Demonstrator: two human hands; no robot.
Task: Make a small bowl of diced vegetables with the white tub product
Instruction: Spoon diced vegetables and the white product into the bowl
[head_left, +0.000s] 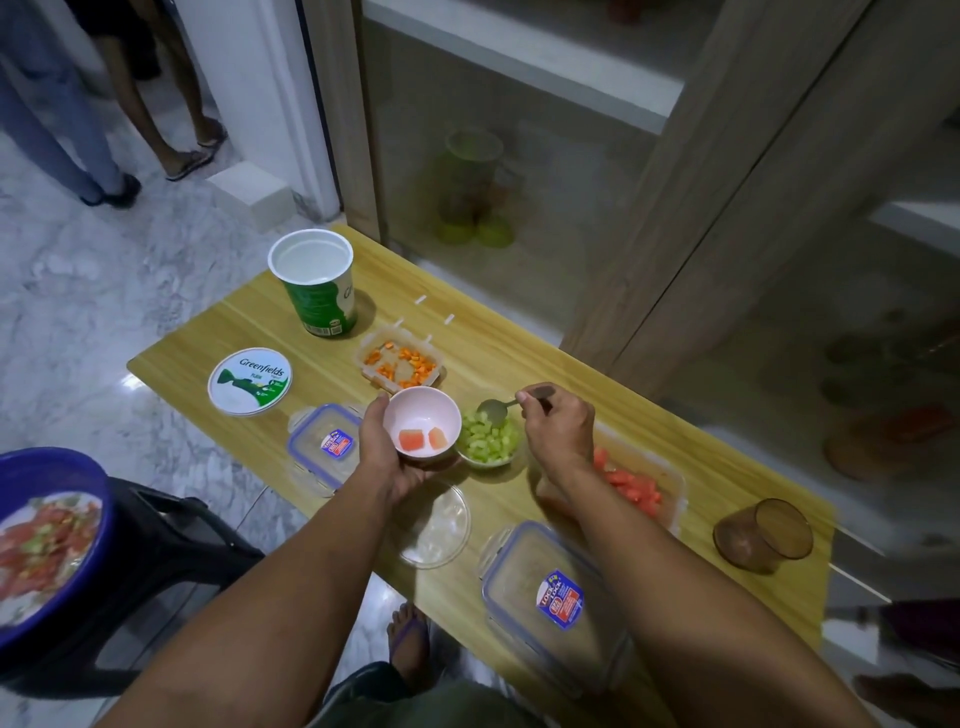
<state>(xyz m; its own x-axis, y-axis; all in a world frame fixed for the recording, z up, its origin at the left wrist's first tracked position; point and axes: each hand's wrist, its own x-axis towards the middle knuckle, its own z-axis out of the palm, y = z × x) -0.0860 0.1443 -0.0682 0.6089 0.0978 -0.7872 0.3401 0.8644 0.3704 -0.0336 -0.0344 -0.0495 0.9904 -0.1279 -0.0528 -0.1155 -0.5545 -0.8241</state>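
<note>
My left hand (387, 457) cups the small pink bowl (425, 423), which holds two pink-red cubes, above the wooden table (519, 358). My right hand (558, 431) pinches a metal spoon (496, 410) over the clear dish of diced green celery (491, 441). The open white-and-green yogurt tub (317, 283) stands at the table's far left, its lid (250, 382) lying nearer me.

Pale grey marble floor (104, 291), glossy, catching glare. Low wooden table (519, 364) stands against a wood-framed cabinet (675, 249) with frosted glass doors; white door frame (291, 104) beyond. Light dim.
</note>
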